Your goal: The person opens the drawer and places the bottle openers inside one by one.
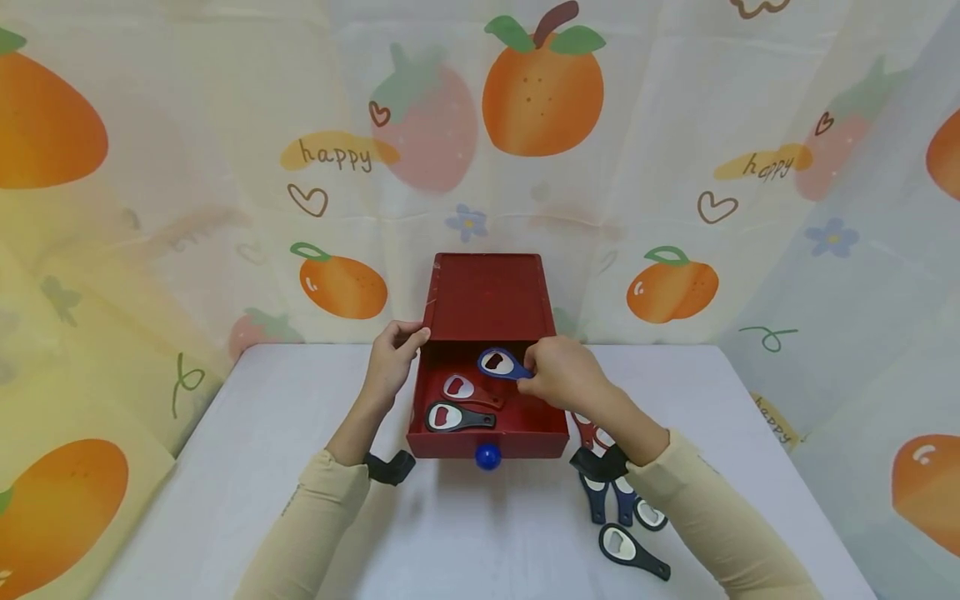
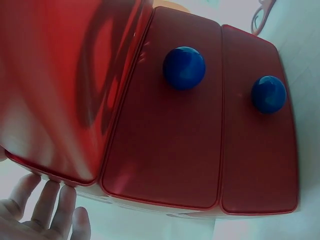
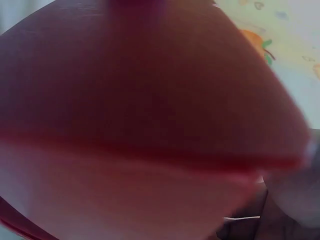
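Observation:
A small red drawer cabinet (image 1: pixel 489 296) stands on the table with its top drawer (image 1: pixel 450 446) pulled out. My left hand (image 1: pixel 393 358) touches the cabinet's left side, its fingers fairly straight in the left wrist view. Over the drawer, my right hand (image 1: pixel 566 371) pinches a blue bottle opener (image 1: pixel 512 367) by its handle. Inside the drawer lie a red bottle opener (image 1: pixel 483 397) and, nearer the front, a black bottle opener (image 1: pixel 477 419). The right wrist view is mostly filled by the blurred red drawer front (image 3: pixel 150 100); the opener is not visible there.
Several more bottle openers lie right of the drawer, among them a black one (image 1: pixel 645 560) and a dark blue one (image 1: pixel 596 502); the right forearm partly hides them. Two lower drawers with blue knobs (image 2: pixel 184 68) are closed. A fruit-printed cloth (image 1: pixel 540 208) hangs behind the table.

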Tool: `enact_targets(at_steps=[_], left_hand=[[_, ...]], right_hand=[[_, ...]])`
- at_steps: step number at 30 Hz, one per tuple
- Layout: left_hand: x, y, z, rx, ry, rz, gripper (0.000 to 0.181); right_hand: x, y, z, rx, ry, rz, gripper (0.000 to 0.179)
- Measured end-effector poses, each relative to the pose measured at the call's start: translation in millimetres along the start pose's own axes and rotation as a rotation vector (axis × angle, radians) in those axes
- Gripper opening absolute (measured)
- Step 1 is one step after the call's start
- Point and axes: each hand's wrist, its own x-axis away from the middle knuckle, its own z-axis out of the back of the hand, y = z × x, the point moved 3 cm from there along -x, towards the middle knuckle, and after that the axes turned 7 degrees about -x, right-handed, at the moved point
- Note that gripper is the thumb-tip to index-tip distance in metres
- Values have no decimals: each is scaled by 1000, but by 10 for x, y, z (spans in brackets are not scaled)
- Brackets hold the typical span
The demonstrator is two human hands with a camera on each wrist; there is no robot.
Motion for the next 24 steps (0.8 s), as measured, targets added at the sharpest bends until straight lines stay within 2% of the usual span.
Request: enact_targets(at_steps=[10,20,24], left_hand=[[5,-17,-7,-3,-15,-10,36],[-6,-38,0,-15,-15,-21,36],[-2,-38,9,-15,-21,-24,37]], right_hand=[[-38,-41,-83,84,16,2,39],[-72,-66,-193,210,39,4,20],[-66,-99,-213,235,33,22,20]])
